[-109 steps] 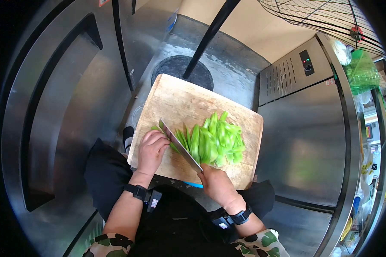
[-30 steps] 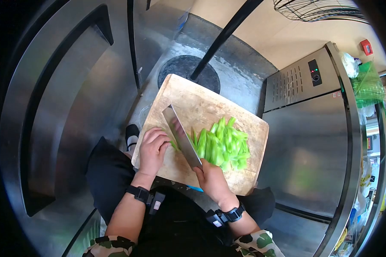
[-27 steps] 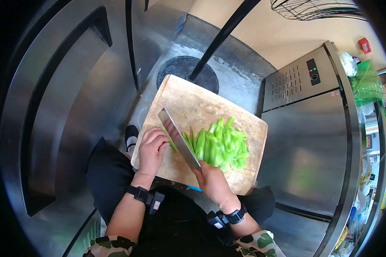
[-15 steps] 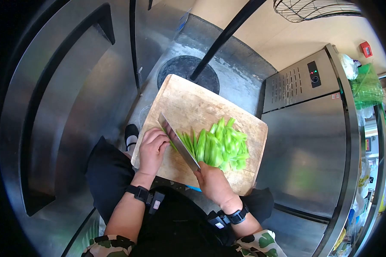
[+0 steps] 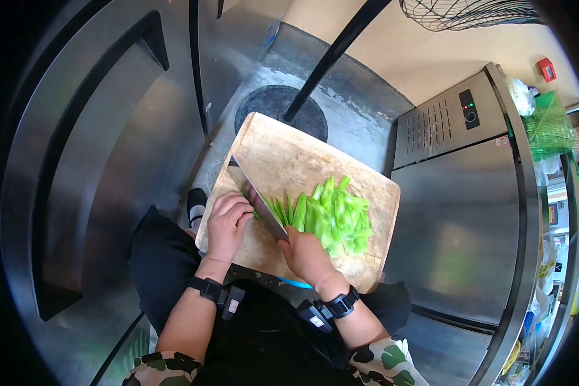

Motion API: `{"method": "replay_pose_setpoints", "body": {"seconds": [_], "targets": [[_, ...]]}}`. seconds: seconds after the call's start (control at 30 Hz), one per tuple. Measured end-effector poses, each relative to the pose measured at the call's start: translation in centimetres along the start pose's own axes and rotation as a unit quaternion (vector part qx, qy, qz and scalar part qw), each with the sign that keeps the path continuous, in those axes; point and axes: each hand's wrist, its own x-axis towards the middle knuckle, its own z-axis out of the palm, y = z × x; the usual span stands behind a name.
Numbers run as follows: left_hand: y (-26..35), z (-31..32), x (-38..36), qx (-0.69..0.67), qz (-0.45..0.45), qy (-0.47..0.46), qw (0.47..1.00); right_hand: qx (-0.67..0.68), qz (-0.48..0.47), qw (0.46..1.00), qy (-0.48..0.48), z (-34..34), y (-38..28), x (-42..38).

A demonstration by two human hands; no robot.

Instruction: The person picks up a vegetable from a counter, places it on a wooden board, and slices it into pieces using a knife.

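Observation:
My right hand (image 5: pixel 307 256) is closed round the handle of a broad kitchen knife (image 5: pixel 258 201), whose blade slants up and to the left over the cutting board. Along the left side of the blade, my left hand (image 5: pixel 226 225) has its fingers curled down on a piece of green vegetable, mostly hidden beneath them. Thin green slices (image 5: pixel 283 210) lie just right of the blade. Beyond them spreads a pile of bright green vegetable slices (image 5: pixel 334 215). All of this rests on a wooden cutting board (image 5: pixel 289 145).
Steel doors (image 5: pixel 122 148) stand at the left and a steel cabinet (image 5: pixel 460 212) at the right. Behind the board a black post (image 5: pixel 334 61) rises from a round base (image 5: pixel 264 103). A wire basket (image 5: pixel 469 14) hangs at the top; green mesh bags (image 5: pixel 550 128) sit at far right.
The knife and my right hand have shifted up and to the left, so the blade tip reaches nearer the board's left edge. My left hand stays nearly in place.

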Motion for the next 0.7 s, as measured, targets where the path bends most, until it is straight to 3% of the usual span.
{"method": "replay_pose_setpoints", "body": {"seconds": [0.23, 0.33, 0.7], "targets": [[-0.2, 0.0, 0.2, 0.007, -0.006, 0.029, 1.0, 0.003, -0.001, 1.0, 0.007, 0.1, 0.2, 0.1], [-0.6, 0.0, 0.1, -0.001, -0.005, 0.021, 1.0, 0.017, -0.033, 0.997, 0.064, 0.2, 0.7, -0.7], [-0.6, 0.1, 0.1, -0.012, -0.017, 0.04, 0.999, 0.015, -0.03, 0.999, 0.031, -1.8, -0.5, -3.3]]}}
